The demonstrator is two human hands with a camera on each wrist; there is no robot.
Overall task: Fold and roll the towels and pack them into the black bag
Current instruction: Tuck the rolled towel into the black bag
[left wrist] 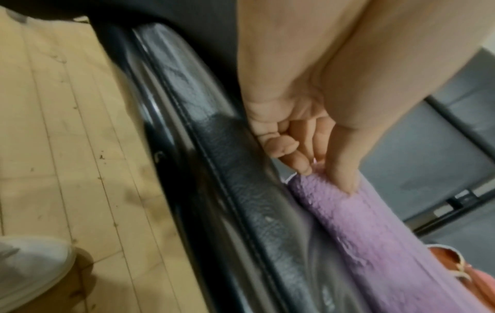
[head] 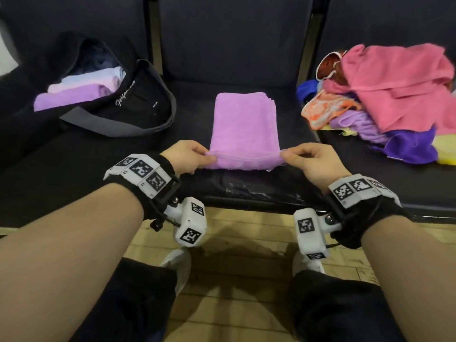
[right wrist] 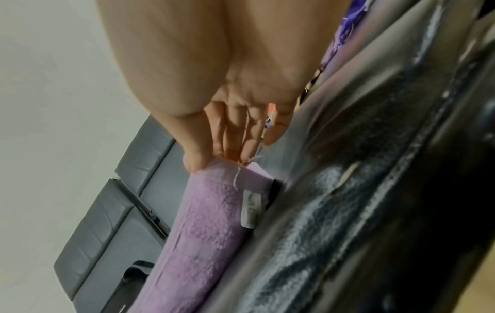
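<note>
Dark padded seats over a pale wood floor

A row of black seats [head: 234,45] fills the head view from 9 through 12 to 3 o'clock, its backrests split by narrow gaps showing pale strips. The middle seat's front edge [head: 249,191] at centre is worn and cracked, with whitish flaking that the wrist views show close up. A plank floor [head: 237,245] of light yellowish wood runs toward 6 o'clock. A plain off-white wall [right wrist: 53,84] rises behind the backrests in the right wrist view. Light is even and soft.

Bare forearms wear black wrist straps [head: 158,191] carrying white marker-tagged camera blocks [head: 190,222]; dark trousers, white shoes.
</note>
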